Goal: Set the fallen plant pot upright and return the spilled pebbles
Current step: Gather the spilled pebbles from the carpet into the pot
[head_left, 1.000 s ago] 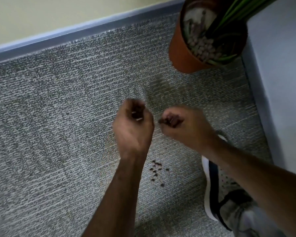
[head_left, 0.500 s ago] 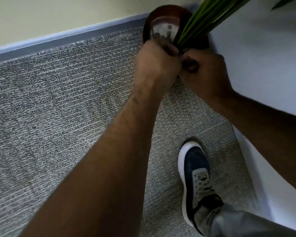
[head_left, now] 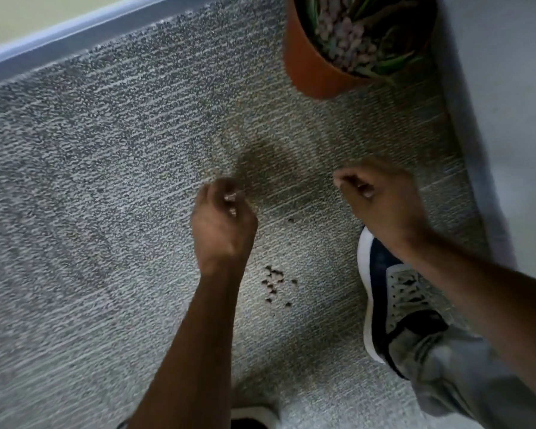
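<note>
The terracotta plant pot (head_left: pixel 307 66) stands upright at the top right, with pale pebbles and green leaves inside it. A small cluster of dark spilled pebbles (head_left: pixel 274 283) lies on the grey carpet, and one stray pebble (head_left: pixel 291 219) lies farther up. My left hand (head_left: pixel 223 227) hovers just left of and above the cluster, fingers curled in, with nothing visible in it. My right hand (head_left: pixel 381 199) is to the right, below the pot, fingers curled with thumb against fingertips. Both hands are motion-blurred.
My dark blue and grey shoe (head_left: pixel 393 292) rests on the carpet (head_left: pixel 90 196) right of the pebbles. A second shoe tip (head_left: pixel 254 416) shows at the bottom edge. A blue-grey baseboard (head_left: pixel 75 32) runs along the top left, and a pale wall or cabinet side (head_left: pixel 508 119) stands on the right.
Both hands were over the pot's mouth half a second ago. They have come back down to the carpet near the spilled pebbles, and the view has tilted down.
</note>
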`<state>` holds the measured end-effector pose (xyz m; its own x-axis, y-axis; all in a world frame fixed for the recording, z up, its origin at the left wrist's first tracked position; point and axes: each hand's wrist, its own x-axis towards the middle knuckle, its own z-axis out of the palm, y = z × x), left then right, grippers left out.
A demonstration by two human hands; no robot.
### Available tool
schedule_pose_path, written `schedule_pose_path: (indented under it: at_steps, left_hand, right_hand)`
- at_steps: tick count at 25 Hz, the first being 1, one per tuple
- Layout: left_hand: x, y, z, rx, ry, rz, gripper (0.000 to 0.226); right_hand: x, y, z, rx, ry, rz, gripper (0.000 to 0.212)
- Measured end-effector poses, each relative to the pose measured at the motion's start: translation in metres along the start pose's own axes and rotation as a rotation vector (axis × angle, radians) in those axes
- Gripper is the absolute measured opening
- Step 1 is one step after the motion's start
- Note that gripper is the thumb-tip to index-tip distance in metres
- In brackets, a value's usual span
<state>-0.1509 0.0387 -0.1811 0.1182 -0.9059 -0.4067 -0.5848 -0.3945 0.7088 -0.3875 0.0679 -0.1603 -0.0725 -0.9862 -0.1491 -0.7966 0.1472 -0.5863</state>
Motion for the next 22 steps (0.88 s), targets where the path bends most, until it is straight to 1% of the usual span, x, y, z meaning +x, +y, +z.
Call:
schedule_pose_path:
  at_steps: [2,4,6,7,9,11,15,17,19,21,22]
  left_hand:
    - [-0.026,-0.054,-0.007,0.215,-0.15,-0.123,0.045]
    - [-0.045,-0.087,-0.012,0.316,-0.263,-0.118,0.057]
    - [-0.056,-0.101,-0.012,0.362,-0.31,-0.084,0.053]
    - [-0.059,-0.105,-0.01,0.391,-0.323,-0.069,0.048]
    - [-0.065,-0.11,-0.004,0.46,-0.345,-0.009,0.036]
    - [-0.072,-0.114,0.003,0.479,-0.348,0.049,0.03]
    - [-0.076,-0.117,0.006,0.412,-0.337,0.053,0.027]
    - [-0.076,-0.113,0.005,0.339,-0.333,0.033,0.025]
    - [-0.072,-0.109,0.002,0.242,-0.261,0.03,0.017]
    - [-0.064,-0.107,0.002,0.19,-0.185,0.03,0.014]
    - [-0.061,-0.106,0.004,0.185,-0.172,0.027,0.015]
  right_hand:
    - [-0.015,0.004,0.025,-0.035,-0.224,0.107,0.02]
    - [-0.021,0.003,0.045,-0.089,-0.425,0.195,0.028]
    - [-0.022,-0.006,0.062,-0.136,-0.573,0.208,0.041]
    - [-0.021,-0.011,0.069,-0.159,-0.61,0.189,0.044]
    - [-0.018,-0.024,0.082,-0.154,-0.619,0.131,0.041]
    - [-0.011,-0.036,0.092,-0.169,-0.633,0.041,0.029]
    - [0.0,-0.057,0.107,-0.424,-0.775,-0.18,0.015]
    - [0.002,-0.06,0.107,-0.489,-0.817,-0.209,0.018]
    - [0.006,-0.061,0.107,-0.451,-0.769,-0.182,0.02]
    - [0.013,-0.063,0.111,-0.335,-0.613,-0.151,0.021]
    - [0.017,-0.065,0.115,-0.299,-0.558,-0.156,0.031]
